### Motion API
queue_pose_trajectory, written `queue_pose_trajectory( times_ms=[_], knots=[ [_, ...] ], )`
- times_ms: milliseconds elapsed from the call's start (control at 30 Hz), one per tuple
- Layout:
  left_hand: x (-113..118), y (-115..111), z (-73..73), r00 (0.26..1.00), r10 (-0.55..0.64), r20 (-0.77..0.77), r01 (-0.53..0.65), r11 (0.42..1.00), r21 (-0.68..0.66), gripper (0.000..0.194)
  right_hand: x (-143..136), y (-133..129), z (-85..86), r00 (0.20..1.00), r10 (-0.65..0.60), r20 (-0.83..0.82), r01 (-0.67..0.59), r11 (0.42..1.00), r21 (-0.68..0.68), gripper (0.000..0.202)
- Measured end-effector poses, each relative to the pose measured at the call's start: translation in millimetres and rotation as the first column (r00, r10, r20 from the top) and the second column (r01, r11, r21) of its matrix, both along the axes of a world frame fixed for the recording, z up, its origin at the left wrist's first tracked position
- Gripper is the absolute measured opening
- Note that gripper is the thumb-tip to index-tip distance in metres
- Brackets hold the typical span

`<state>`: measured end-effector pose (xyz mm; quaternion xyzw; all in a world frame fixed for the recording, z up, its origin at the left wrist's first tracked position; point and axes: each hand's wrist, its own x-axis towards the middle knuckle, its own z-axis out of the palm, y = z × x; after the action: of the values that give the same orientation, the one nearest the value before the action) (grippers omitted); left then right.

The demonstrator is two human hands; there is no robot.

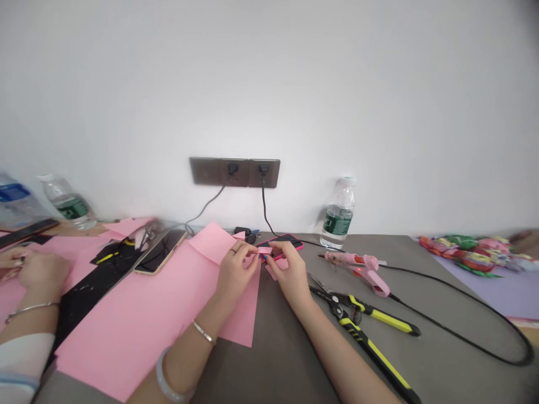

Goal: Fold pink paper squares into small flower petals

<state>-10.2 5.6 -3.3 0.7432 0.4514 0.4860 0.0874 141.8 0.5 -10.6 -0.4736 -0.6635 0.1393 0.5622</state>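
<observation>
Pinching pink strip [264, 251] w/ L hand [236, 265] & R hand [291, 269].

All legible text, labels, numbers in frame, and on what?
None legible.
Right bottle, green label: white marking, too blurred to read.
Left green-label bottle: too blurred.
Blue-label bottle: too blurred.
Glue gun: no text I can make out.

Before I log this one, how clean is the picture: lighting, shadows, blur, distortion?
Head view: soft light, the wall dimming toward the upper right corner; head view: faint shadow beside the right-hand water bottle; head view: wide-angle stretch toward the sides, the left green-labelled bottle leaning; head view: small pink paper piece between left hand and right hand too soft for fine detail.
</observation>
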Motion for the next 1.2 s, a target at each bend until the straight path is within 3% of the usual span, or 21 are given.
queue_pose_trajectory(
  times_ms=[300,433,633,767,967,1100,1200],
  knots=[
    [0.9,-0.1,0.9,1.0,0.0,0.0,0.0,1.0,-0.016,0.011,0.8,1.5,-2.0,0.998,0.037,-0.047,-0.04,0.997,-0.066,0.011],
    [1.3,0.4,1.4,0.997,-0.069,0.043,0.07,0.997,-0.03,0.014,-3.9,4.5,-9.8,0.974,0.131,-0.184,-0.156,0.979,-0.129,0.023],
    [3.2,0.7,1.2,0.988,-0.121,0.096,0.131,0.986,-0.1,0.015,-7.0,6.3,-13.1,0.91,0.225,-0.349,-0.306,0.932,-0.195,0.01],
    [5.4,0.7,-4.0,0.981,-0.096,0.168,0.131,0.969,-0.211,0.033,-7.8,2.3,-7.5,0.938,0.222,-0.265,-0.274,0.945,-0.178,0.006],
    [9.1,1.8,-9.2,0.945,-0.047,0.324,0.157,0.934,-0.321,0.025,-9.9,-2.4,-3.1,0.973,0.202,-0.113,-0.213,0.972,-0.102,0.007],
    [9.9,3.6,-9.1,0.927,-0.056,0.371,0.187,0.926,-0.327,0.024,-11.9,-3.8,-3.1,0.972,0.2,-0.12,-0.215,0.968,-0.129,0.013],
    [9.3,3.9,-8.3,0.93,-0.056,0.362,0.167,0.945,-0.283,0.025,-12.4,-4.0,-4.0,0.989,0.111,-0.099,-0.125,0.981,-0.148,0.018]
  ],
)
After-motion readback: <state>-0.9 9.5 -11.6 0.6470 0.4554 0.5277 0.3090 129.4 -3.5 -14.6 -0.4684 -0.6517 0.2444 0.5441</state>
